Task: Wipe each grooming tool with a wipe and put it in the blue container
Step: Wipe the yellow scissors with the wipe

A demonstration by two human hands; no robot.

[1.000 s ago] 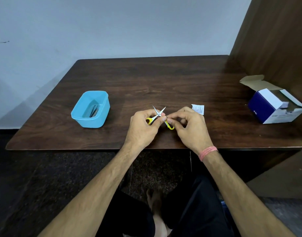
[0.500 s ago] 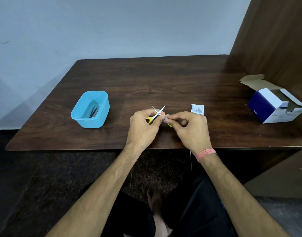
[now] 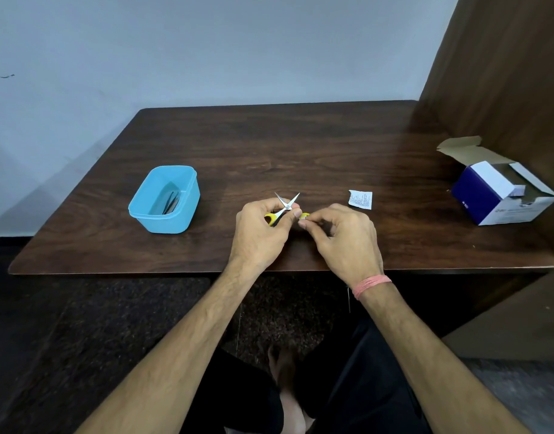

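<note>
Small scissors [image 3: 286,204] with yellow handles stand with their blades spread apart, pointing away from me, near the table's front middle. My left hand [image 3: 259,233] grips one yellow handle. My right hand [image 3: 344,238] pinches at the other yellow handle; whether a wipe lies between its fingers I cannot tell. The blue container [image 3: 164,199] sits to the left of my hands on the table, with dark metal tools [image 3: 171,202] lying inside it.
A small white sachet [image 3: 360,199] lies on the dark wooden table [image 3: 269,145] just beyond my right hand. An open blue-and-white cardboard box [image 3: 501,189] stands at the right edge beside a wooden panel. A wall runs behind the table.
My hands have drawn slightly closer together; the right hand's fingers now cover more of the yellow handle. The scissors' blades stay spread.
</note>
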